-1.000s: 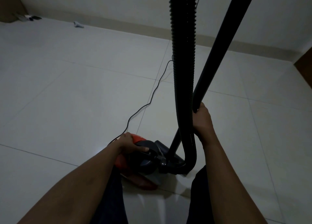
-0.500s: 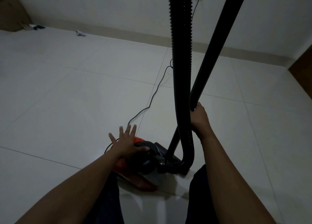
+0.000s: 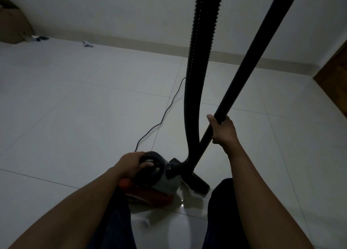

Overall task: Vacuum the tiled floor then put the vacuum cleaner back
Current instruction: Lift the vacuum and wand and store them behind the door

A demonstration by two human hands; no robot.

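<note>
I see left hand [image 3: 134,164] curled round the top handle [image 3: 150,157] of the canister vacuum cleaner [image 3: 165,181], it apparently resting on tiled floor [image 3: 75,117], right hand [image 3: 223,132] clamped round black wand [image 3: 246,68] right of it, hose [image 3: 201,60] rising between, cord [image 3: 163,117] trailing beyond.

At the near edge of the tiled floor [image 3: 75,117] sit the vacuum [image 3: 165,181] and its floor head [image 3: 199,183] side by side, with a thin cord [image 3: 165,113] trailing toward the far edge. A box [image 3: 11,23] stands in the far left corner, small items [image 3: 40,38] just beside it and a white scrap [image 3: 87,44] farther right.
</note>
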